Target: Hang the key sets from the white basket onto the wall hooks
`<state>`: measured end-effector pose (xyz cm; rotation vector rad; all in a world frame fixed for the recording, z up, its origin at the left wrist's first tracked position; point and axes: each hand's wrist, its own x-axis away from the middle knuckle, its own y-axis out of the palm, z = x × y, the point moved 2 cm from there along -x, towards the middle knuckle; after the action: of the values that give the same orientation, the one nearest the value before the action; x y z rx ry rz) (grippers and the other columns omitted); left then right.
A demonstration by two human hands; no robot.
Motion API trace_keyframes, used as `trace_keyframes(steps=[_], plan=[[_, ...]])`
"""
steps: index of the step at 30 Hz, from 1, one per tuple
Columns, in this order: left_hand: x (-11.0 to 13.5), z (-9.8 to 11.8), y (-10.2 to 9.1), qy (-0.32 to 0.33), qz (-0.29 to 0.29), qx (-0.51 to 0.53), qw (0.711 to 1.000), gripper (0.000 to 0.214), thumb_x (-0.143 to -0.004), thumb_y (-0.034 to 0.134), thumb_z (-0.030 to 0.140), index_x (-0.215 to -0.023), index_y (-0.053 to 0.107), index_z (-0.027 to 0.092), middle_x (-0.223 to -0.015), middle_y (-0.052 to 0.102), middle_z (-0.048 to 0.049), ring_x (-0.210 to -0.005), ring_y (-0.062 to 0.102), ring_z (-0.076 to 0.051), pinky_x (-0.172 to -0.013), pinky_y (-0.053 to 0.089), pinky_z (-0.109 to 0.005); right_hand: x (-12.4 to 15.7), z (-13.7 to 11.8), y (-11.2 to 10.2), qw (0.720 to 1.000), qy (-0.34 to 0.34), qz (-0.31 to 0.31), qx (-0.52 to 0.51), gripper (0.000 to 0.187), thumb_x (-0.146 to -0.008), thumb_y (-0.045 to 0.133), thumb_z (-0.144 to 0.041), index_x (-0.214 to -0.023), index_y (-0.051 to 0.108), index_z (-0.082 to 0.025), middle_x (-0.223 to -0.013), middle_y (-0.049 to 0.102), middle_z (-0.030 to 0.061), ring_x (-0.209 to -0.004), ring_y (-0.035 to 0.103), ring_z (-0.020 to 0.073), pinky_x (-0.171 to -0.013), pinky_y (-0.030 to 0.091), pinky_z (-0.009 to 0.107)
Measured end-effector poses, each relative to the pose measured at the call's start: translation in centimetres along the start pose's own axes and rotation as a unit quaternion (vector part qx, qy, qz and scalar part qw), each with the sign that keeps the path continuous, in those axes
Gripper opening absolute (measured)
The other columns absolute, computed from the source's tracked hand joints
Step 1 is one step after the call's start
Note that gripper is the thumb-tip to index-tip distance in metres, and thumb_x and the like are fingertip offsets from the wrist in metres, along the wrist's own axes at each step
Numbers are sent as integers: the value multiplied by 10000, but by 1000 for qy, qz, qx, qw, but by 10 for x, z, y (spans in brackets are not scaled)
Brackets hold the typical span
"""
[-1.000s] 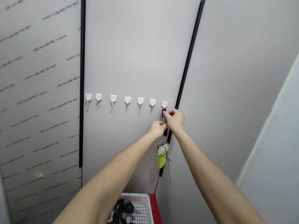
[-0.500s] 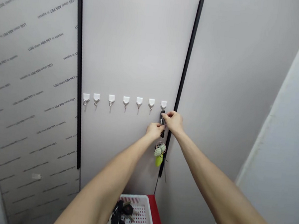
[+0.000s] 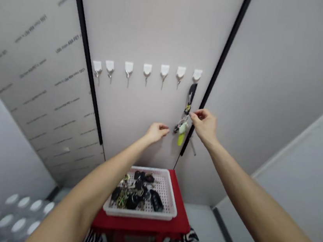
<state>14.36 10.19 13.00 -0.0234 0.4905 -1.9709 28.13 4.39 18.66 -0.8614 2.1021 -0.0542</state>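
A bunch of keys (image 3: 192, 94) with a black strap hangs from the rightmost wall hook (image 3: 197, 75). At its lower end dangle a ring and a pale green and yellow-green charm (image 3: 181, 133). Close to the right side of the bunch is my right hand (image 3: 205, 126), thumb and fingers slightly parted, with nothing visible between them. My left hand (image 3: 155, 132) is to the left of the charm, away from it, its fingers loosely bent and empty.
Several more white hooks (image 3: 147, 70) line the panel to the left. Below, a white basket (image 3: 171, 200) of keys and key fobs (image 3: 137, 192) stands on a red stool (image 3: 178, 201). Black vertical strips (image 3: 230, 39) flank the panel. Pale round shapes (image 3: 19, 225) show at lower left.
Both hands have come off the strap: the left moved down and left, the right moved lower along the bunch. My view tilted downward, showing more of the basket and the stool.
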Motion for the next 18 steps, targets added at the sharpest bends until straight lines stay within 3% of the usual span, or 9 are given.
trace_keyframes(steps=[5, 9, 12, 18], plan=[[68, -88, -20, -49, -24, -80, 995, 245, -619, 470, 180, -839, 541, 97, -743, 585, -57, -625, 508, -91, -612, 397, -207, 111, 35, 39, 972, 26, -234, 22, 154, -605, 457, -302, -588, 507, -158, -523, 510, -10, -466, 420, 86, -471, 322, 203], [106, -123, -28, -54, -32, -142, 988, 234, -616, 469, 201, -824, 547, 130, -762, 589, -44, -688, 517, -109, -653, 395, -214, 172, 41, 68, 919, -19, -388, 63, 130, -617, 455, -265, -641, 545, -175, -612, 553, 8, -544, 470, 107, -527, 342, 214], [121, -132, -25, -44, -50, -160, 985, 228, -617, 459, 192, -823, 548, 150, -782, 587, -33, -707, 515, -111, -663, 394, -213, 186, 43, 82, 898, -38, -429, 91, 193, -608, 472, -245, -770, 558, -186, -730, 576, 36, -653, 500, 140, -597, 355, 237], [130, -144, -17, -47, -58, -195, 978, 260, -599, 468, 180, -849, 536, 156, -828, 575, -34, -750, 505, -127, -694, 384, -235, 191, 50, 95, 913, 9, -404, 47, 233, -650, 435, -292, -834, 546, -203, -832, 575, 45, -764, 501, 164, -685, 354, 277]])
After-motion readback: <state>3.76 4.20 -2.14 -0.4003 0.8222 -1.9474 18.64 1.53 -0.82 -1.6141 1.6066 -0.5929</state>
